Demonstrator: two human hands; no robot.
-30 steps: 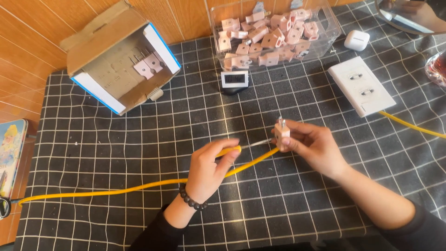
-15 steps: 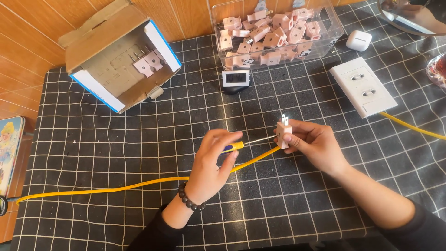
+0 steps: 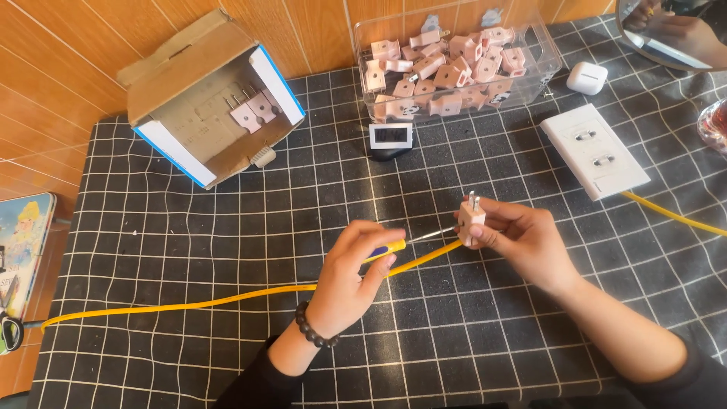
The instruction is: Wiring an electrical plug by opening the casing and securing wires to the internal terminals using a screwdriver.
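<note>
The left hand (image 3: 356, 273) is gripping a small screwdriver (image 3: 401, 244) by its yellow-and-blue handle, fingers curled closed around it, and is pointing the thin metal shaft toward three o'clock, into the side of a pale plug (image 3: 472, 220). The right hand (image 3: 522, 238) is pinching that plug between thumb and fingertips, closed on it, prongs pointing up toward twelve o'clock. The plug is sitting near the middle of the table (image 3: 189, 242), just above the checked black cloth, at the end of a yellow cable (image 3: 227, 299) that is running out toward nine o'clock.

To do this well, the tip probably needs to be seating squarely in the screw head before any turning, with the shaft staying in line with the screw rather than slanting. The right hand is best bracing the plug firmly, so that it is not twisting with the driver. Whether the tip is actually touching the screw is too small to tell.

At twelve o'clock from the hands, a clear bin (image 3: 462, 64) is holding many similar plugs, with a small digital timer (image 3: 390, 138) just in front of it. A cardboard box (image 3: 204, 98) is lying open at ten o'clock, and a white wall socket (image 3: 594, 151) at two o'clock.
</note>
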